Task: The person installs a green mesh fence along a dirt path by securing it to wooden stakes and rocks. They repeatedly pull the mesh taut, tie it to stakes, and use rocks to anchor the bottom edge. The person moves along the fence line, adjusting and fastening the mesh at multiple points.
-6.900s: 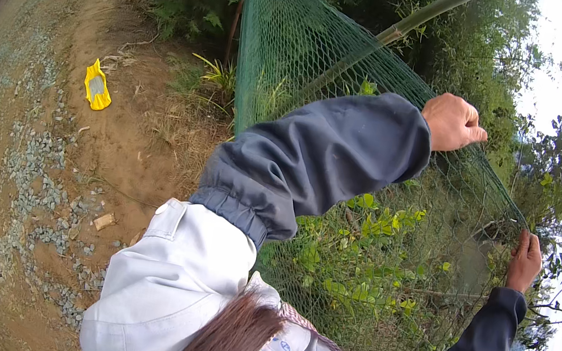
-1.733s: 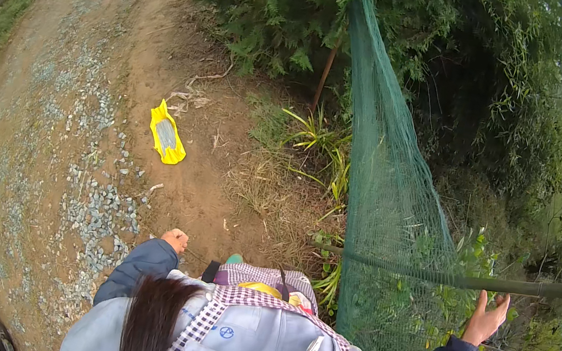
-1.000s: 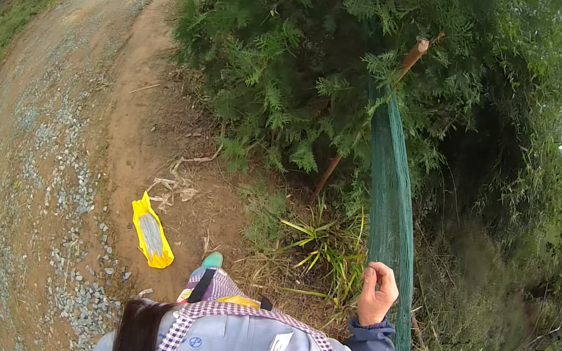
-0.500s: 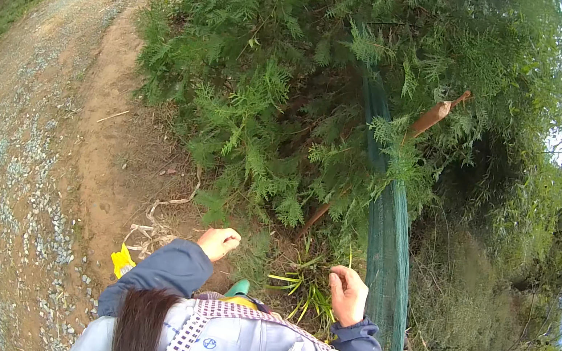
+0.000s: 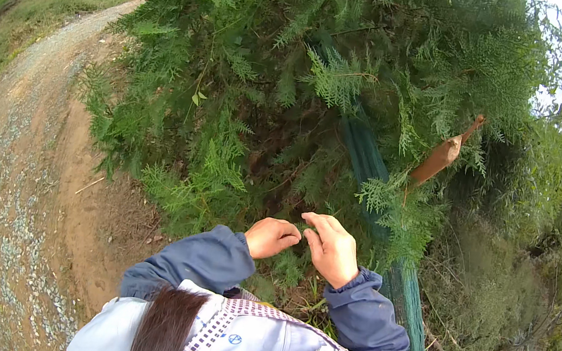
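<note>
My left hand (image 5: 272, 239) is in front of the conifer bush (image 5: 213, 165), fingers curled toward the thumb in a pinch. Whatever they hold, if anything, is too small to make out. Close by on its right, my right hand (image 5: 332, 251) has its fingers stretched toward the left one, with the thumb held apart and nothing visible between them. The fingertips of both hands nearly meet at the lower sprays of the bush. Dark blue sleeves (image 5: 198, 259) cover both forearms.
Green netting (image 5: 408, 299) runs from the bush down past my right arm. A cut wooden stake (image 5: 438, 160) sticks out beside it. Dry brush (image 5: 488, 304) grows to the right. Bare soil (image 5: 85, 181) and a gravel track (image 5: 18, 163) lie to the left.
Both hands have come up and together from wide apart. The right one has moved left, the left one right. The view has shifted, and the bush fills more of it.
</note>
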A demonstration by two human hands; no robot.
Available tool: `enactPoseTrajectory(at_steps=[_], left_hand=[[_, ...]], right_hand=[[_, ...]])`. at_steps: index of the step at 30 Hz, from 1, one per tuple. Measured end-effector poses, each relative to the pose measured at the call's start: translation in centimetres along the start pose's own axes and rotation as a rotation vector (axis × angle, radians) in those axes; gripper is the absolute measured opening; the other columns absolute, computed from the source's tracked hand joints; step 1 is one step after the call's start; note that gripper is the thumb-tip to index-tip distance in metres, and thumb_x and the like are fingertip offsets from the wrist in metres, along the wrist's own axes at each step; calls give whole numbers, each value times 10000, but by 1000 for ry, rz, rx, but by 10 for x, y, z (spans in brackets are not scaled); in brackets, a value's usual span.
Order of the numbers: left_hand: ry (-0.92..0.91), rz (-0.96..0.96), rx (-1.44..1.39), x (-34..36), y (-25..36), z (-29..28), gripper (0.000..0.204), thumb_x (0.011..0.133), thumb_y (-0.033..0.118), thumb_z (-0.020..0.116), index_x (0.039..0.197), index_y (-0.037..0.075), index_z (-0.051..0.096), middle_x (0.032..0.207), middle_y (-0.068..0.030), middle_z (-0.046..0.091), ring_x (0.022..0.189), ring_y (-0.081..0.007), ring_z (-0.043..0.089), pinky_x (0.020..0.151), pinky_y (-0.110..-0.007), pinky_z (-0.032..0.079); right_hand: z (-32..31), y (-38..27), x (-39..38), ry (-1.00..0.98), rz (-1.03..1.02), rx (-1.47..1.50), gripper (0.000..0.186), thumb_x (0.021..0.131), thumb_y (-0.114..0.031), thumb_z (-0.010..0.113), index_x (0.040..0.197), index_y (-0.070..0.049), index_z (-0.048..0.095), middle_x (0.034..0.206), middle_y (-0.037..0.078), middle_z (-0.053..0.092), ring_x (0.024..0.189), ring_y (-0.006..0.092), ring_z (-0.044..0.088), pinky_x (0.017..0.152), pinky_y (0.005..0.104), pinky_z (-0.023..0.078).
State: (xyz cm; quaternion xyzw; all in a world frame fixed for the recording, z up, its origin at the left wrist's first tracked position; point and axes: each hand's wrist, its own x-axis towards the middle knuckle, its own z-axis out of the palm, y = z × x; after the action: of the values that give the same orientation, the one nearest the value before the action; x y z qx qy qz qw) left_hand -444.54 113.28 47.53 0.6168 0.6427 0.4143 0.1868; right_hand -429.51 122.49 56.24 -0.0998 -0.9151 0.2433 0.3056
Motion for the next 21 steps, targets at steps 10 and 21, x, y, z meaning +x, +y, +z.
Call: enactPoseTrajectory(at_steps=[10,21], left_hand=[[-268,118,-48,115,-51,-73,193,858,184,577,947,27,646,847,-142,661,776,-308,641,689,-368,502],[255,301,-9,244,-32,-125,144,846,78,590,966,11,633,891,-100,621,777,-209,610,689,-298,485]], right_hand=[[39,110,253,167,-130,-340,337,863,-60,564,1197,-68,522,1157,162,531,1115,323,502,888,386,441],[-3,233,274,-209,634,-928,404,845,-486,560,1079,-163,618,887,84,686,860,270,650,802,444,415]])
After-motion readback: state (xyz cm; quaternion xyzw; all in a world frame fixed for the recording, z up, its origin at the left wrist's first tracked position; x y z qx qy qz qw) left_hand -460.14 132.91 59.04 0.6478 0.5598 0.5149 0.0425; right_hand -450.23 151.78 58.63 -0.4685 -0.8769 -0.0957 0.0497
